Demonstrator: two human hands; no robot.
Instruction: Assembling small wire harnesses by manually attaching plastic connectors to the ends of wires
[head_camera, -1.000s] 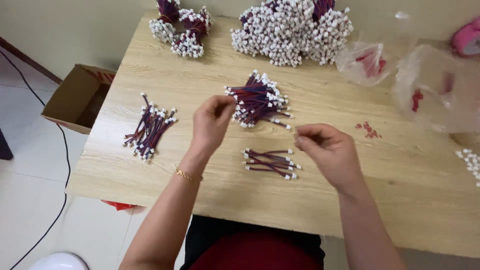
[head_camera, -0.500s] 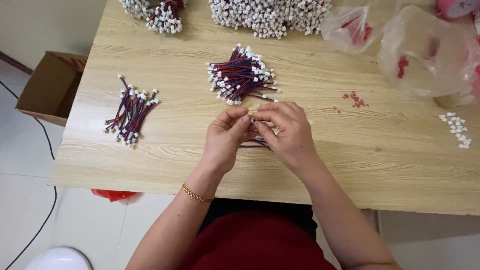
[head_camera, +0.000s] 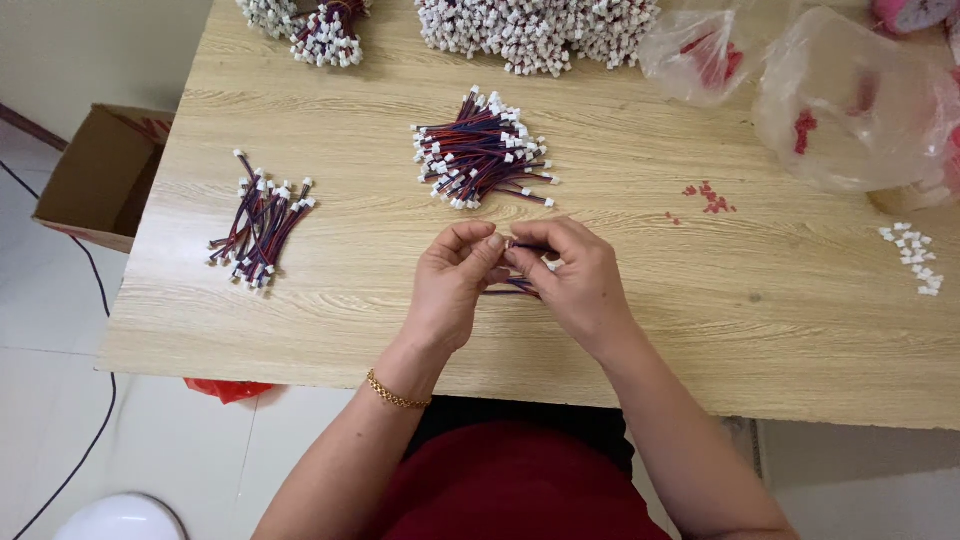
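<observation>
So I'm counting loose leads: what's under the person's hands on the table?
Under the right hand a few red-and-blue wire leads poke out beside the left hand; the rest is covered, so their number can't be told.

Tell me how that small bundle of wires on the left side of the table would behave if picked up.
The left wire bundle looks thin and short, so probably light. The strands lie splayed and slightly curved, so likely floppy, apt to fan apart unless pinched mid-length. The small white end plugs may snag each other.

Our two hands hide most of the thin red-and-blue wire lead (head_camera: 520, 286) pinched between them. The heap of white-tipped wire bundles (head_camera: 540, 30) is cut off by the top edge.
</observation>
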